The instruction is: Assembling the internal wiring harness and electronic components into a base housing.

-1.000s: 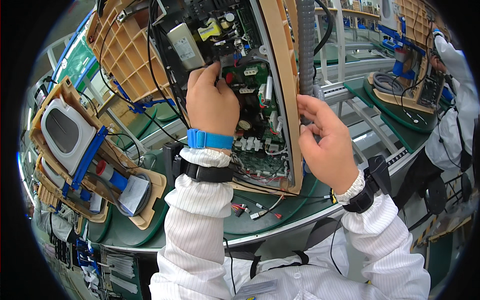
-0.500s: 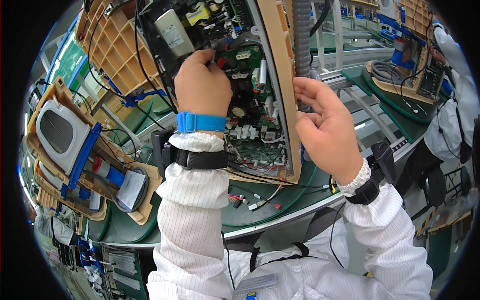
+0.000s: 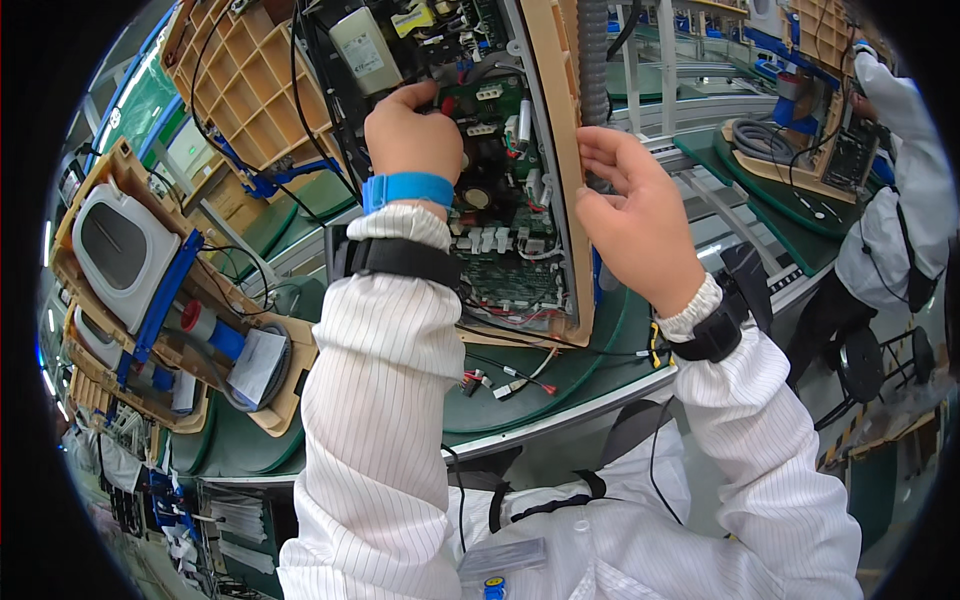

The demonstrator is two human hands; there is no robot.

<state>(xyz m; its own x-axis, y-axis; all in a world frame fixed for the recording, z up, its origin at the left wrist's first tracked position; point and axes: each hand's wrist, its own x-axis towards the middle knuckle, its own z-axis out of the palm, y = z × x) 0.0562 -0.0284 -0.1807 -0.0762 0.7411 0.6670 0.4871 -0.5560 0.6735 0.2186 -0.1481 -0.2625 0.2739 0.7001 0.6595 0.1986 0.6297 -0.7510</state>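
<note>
An opened electronic unit (image 3: 483, 270) with green circuit boards, wiring and white connectors stands tilted in a pale wooden frame (image 3: 567, 190). My left hand (image 3: 415, 140), with a blue strap at the wrist, reaches inside it. Its fingers are curled near a small red part (image 3: 447, 105), below a silver box (image 3: 366, 52); the fingertips are partly hidden, so what they grip cannot be made out. Against the outer right side of the frame rests my right hand (image 3: 640, 215), its fingers bent and the thumb apart from them, with nothing seen in its palm.
Loose cable ends with connectors (image 3: 505, 385) lie on the green round board (image 3: 570, 400) below the unit. A grey corrugated hose (image 3: 594, 70) hangs behind the frame. Further wooden-framed units (image 3: 125, 255) stand at left. A person in white (image 3: 900, 130) works at far right.
The view has shifted slightly. My left hand stays inside the unit with its fingers curled and has moved slightly up. My right hand has slid a little up along the frame's side.
</note>
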